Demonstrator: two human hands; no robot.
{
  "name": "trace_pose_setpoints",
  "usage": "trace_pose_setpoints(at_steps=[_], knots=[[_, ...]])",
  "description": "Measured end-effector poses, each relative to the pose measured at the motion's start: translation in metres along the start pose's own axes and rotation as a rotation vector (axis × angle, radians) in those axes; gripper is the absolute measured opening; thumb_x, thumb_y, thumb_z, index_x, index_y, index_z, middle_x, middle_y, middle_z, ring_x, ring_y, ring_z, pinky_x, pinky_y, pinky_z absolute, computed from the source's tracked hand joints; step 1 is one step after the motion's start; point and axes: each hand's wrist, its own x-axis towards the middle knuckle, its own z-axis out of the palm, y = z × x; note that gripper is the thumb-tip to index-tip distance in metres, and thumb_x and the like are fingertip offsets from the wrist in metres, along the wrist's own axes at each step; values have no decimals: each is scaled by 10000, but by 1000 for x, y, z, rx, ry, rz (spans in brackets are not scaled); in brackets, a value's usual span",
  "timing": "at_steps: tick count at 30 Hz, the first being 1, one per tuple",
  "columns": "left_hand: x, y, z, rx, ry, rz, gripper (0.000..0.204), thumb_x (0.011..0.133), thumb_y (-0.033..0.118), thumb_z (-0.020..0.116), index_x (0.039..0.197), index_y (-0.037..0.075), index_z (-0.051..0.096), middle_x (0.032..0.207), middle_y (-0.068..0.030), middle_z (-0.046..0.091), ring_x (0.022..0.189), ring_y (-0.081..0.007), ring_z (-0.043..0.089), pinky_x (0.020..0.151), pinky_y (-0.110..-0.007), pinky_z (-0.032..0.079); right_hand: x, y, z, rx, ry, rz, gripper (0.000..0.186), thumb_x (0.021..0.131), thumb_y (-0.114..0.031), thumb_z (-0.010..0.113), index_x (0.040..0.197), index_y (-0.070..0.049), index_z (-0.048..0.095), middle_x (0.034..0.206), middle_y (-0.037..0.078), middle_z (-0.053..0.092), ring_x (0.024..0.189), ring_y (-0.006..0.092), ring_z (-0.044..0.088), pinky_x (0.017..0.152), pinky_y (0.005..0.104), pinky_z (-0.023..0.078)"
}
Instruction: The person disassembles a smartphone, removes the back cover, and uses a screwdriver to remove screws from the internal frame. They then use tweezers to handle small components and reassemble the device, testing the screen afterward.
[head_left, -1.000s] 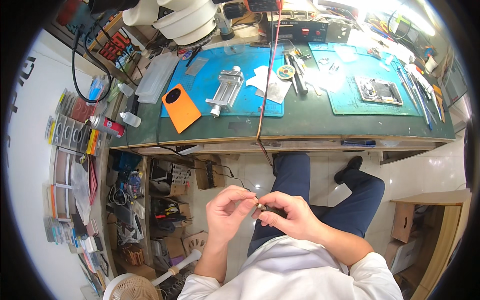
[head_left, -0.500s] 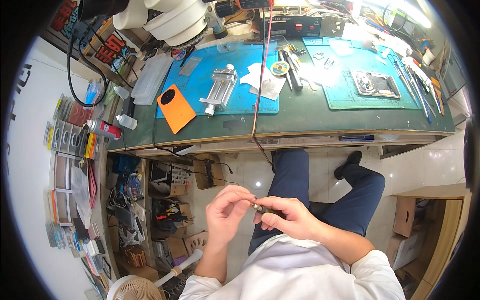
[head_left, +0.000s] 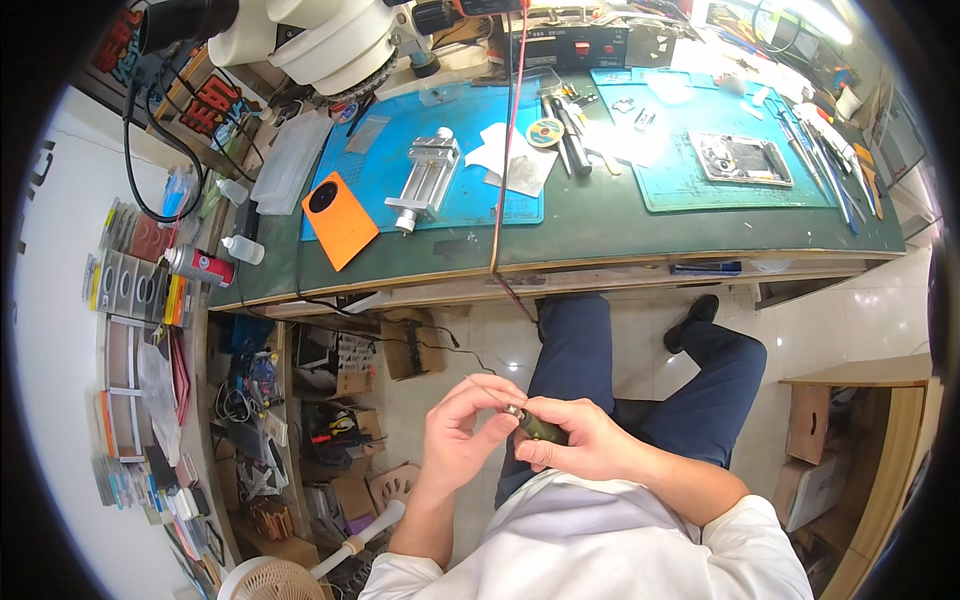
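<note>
Above my lap, my right hand [head_left: 592,437] is closed round a dark green handheld tool [head_left: 542,429] with a stubby barrel and a metal nose. My left hand [head_left: 460,430] is closed at that nose, thumb and fingers pinched against its front end. From between the left fingers a thin rod [head_left: 484,389] seems to stick out, pointing up and left; whether it is fixed in the tool I cannot tell. The right palm hides the tool's rear end.
Ahead stands a workbench [head_left: 590,228] with blue mats. On it are an orange phone back [head_left: 338,222], a metal clamp [head_left: 428,180], an opened phone frame [head_left: 742,160], a solder reel [head_left: 545,132] and a microscope [head_left: 330,50]. A cable [head_left: 497,235] hangs over the front edge. A fan [head_left: 275,578] stands lower left.
The tool has turned between my hands, so more of its green barrel shows. The thin rod at the left fingers has come into sight. The view has shifted slightly.
</note>
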Motion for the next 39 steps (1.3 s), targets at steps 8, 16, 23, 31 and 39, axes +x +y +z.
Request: trace_pose_setpoints(at_steps=[8, 16, 23, 31, 39], knots=[[-3, 3, 1, -37, -65, 3, 196, 917, 26, 827, 1103, -4, 774, 1165, -134, 727, 1079, -229, 700, 926, -352, 571, -4, 9, -6, -238, -16, -222, 285, 1018, -244, 752, 1132, 3, 668, 860, 117, 672, 734, 245, 663, 659, 368, 511], [-3, 13, 13, 179, -81, 190, 256, 857, 111, 895, 1069, 9, 794, 1046, -128, 753, 975, -258, 717, 809, -352, 572, -3, 28, -9, -397, 23, -496, 268, 959, -172, 779, 1109, 19, 668, 839, 145, 641, 716, 337, 637, 627, 414, 498], [-4, 23, 18, 302, -130, 275, 230, 867, 144, 881, 1055, 30, 812, 1064, -94, 778, 973, -259, 699, 831, -355, 552, -3, 30, -15, -317, -86, -623, 311, 967, -145, 761, 1212, 30, 682, 979, 152, 728, 813, 343, 708, 701, 387, 562], [-6, 18, 17, 253, -150, 223, 208, 864, 119, 857, 1055, 43, 825, 1041, -72, 797, 965, -261, 676, 860, -367, 539, -4, 30, -18, -294, -133, -562, 307, 978, -131, 736, 1230, 37, 685, 1024, 169, 740, 844, 351, 722, 731, 398, 577], [-10, 15, 25, 300, 3, 257, 234, 818, 120, 914, 1010, 30, 816, 1014, -70, 803, 936, -237, 685, 820, -347, 551, 2, 26, -11, -525, 67, -690, 231, 894, -85, 806, 1051, 35, 687, 837, 141, 665, 670, 313, 641, 569, 381, 511]])
